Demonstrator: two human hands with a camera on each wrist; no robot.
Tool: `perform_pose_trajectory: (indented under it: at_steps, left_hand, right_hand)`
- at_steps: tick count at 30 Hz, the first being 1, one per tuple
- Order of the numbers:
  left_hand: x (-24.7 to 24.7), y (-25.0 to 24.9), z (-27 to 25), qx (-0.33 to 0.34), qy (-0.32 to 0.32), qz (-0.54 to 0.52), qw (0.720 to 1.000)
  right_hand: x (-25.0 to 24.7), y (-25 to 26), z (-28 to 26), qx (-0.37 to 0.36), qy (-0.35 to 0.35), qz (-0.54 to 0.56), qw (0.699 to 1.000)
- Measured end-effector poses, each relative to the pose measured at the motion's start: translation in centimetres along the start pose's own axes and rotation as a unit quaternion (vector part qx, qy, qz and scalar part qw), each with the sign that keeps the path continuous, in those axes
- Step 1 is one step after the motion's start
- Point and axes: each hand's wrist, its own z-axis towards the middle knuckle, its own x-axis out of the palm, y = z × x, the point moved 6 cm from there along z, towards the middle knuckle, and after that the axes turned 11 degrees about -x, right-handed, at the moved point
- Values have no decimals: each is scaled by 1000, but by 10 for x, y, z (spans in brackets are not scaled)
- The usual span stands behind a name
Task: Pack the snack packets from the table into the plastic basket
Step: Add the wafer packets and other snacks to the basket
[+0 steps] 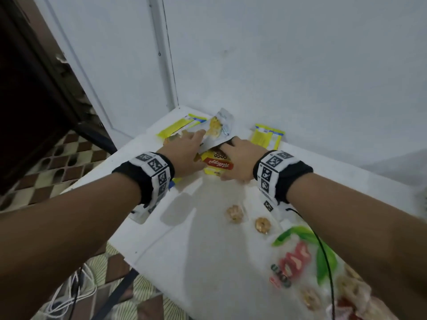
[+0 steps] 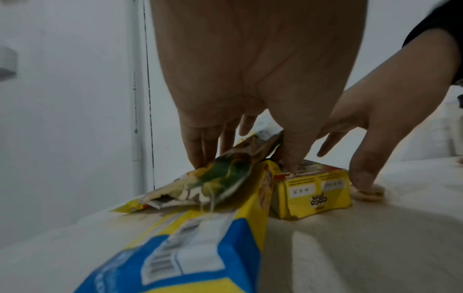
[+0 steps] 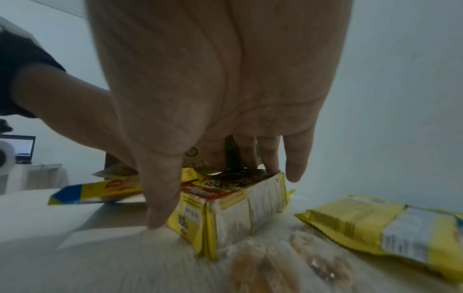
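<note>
Several snack packets lie in the far corner of the white table (image 1: 203, 262). My left hand (image 1: 196, 139) reaches over a silver pouch (image 1: 220, 125) printed with yellow snacks and holds it tilted up between fingers and thumb (image 2: 290, 158). My right hand (image 1: 227, 148) straddles a yellow Kellogg's Coco box (image 1: 217, 163), thumb (image 3: 160, 208) down its near side and fingers (image 3: 265, 158) over its far edge. A long yellow-and-blue packet (image 2: 188, 247) lies under my left wrist. No basket is in view.
Another yellow packet (image 1: 266, 136) lies by the wall to the right, and a long yellow one (image 1: 180, 125) sits at the far left. Two wrapped cookies (image 1: 234, 213) and a large printed bag (image 1: 300, 257) lie nearer me. Walls close off the corner; the table's left edge drops to a tiled floor.
</note>
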Motion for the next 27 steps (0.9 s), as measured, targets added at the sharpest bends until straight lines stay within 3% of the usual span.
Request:
perform_pose_trajectory:
  at_steps: [3, 13, 19, 22, 24, 27]
  left_hand:
    - [0, 2, 4, 30, -10, 6, 999]
    - [-38, 26, 9, 144, -43, -54, 987]
    - [-84, 32, 9, 222, -118, -106, 962]
    - [-95, 27, 10, 260, -126, -140, 947]
    - [-96, 23, 15, 270, -128, -147, 943]
    - [-94, 11, 23, 285, -130, -124, 942]
  right_hand:
    - [3, 1, 9, -15, 21, -13, 1000]
    - [11, -2, 9, 78, 42, 2, 996]
    - [17, 13, -10, 136, 64, 38, 988]
    - [-3, 12, -23, 202, -32, 57, 977]
    - [-25, 10, -37, 227, -175, 59, 956]
    - [-64, 17, -61, 196, -373, -20, 907]
